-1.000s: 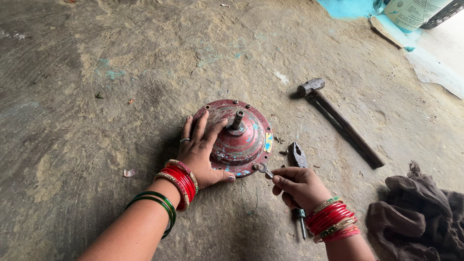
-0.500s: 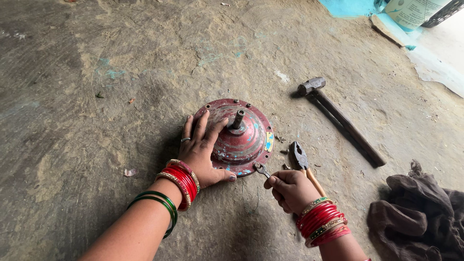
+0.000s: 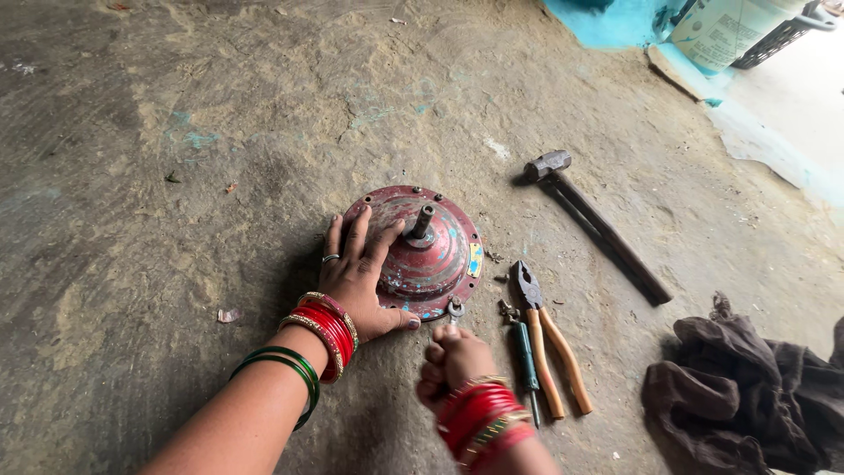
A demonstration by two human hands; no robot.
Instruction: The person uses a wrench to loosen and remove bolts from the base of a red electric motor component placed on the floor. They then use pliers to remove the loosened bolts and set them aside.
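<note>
Nearest the camera, the right hand (image 3: pixel 453 365) is closed in a fist around the handle of a small spanner (image 3: pixel 455 310), whose head is set at the near rim of the red domed motor housing (image 3: pixel 431 251), just beyond the knuckles. To the right of those fingers a screwdriver (image 3: pixel 526 356) and orange-handled pliers (image 3: pixel 549 347) are laid side by side. Beyond and to the left, the left hand (image 3: pixel 360 277) is spread flat on the housing, fingers splayed, nothing gripped. For a clean turn, the housing is best kept pressed down firmly and the spanner seated squarely, judged from the grip. Farther off, a hammer (image 3: pixel 598 224) and a dark cloth (image 3: pixel 747 387) are seen.
</note>
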